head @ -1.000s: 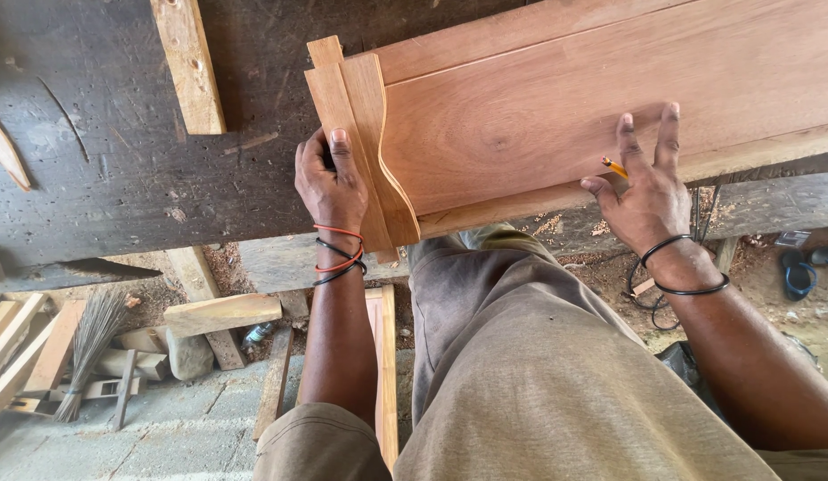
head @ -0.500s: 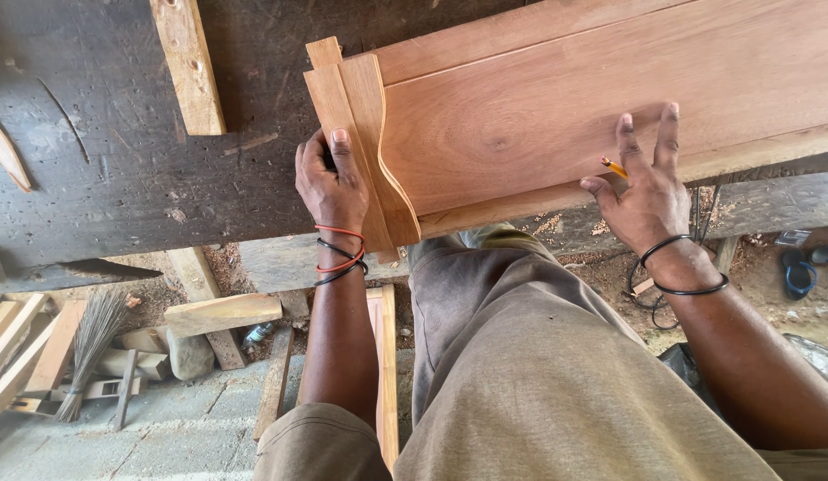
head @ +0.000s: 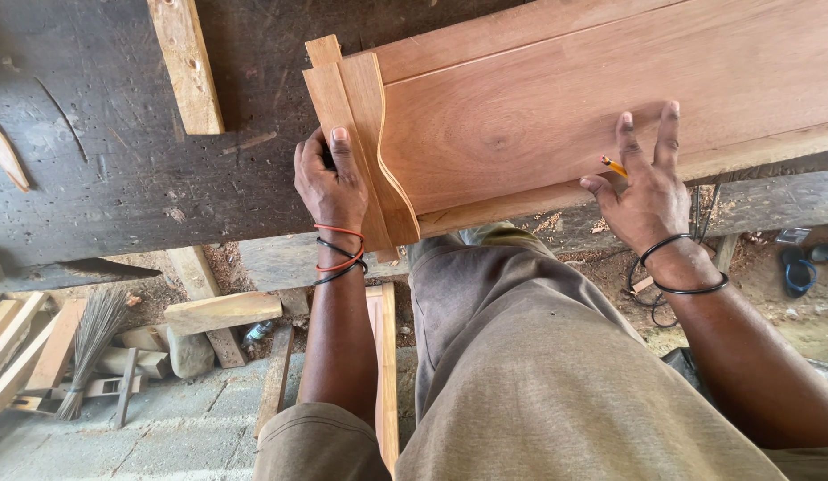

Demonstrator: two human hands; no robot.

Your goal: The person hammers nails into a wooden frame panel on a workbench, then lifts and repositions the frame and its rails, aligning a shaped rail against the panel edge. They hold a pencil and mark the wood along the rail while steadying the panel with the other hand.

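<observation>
On the dark workbench (head: pixel 120 178), the left hand (head: pixel 329 178) grips a curved trim piece (head: pixel 360 134); the right hand (head: pixel 645 191) lies flat on the panel (head: pixel 565 98).

right hand (head: pixel 650 191) fingers barely shifted on wooden panel (head: pixel 556 107)

Head camera looks steeply down, close over the workbench (head: pixel 120 178) edge and floor (head: pixel 164 436).
</observation>
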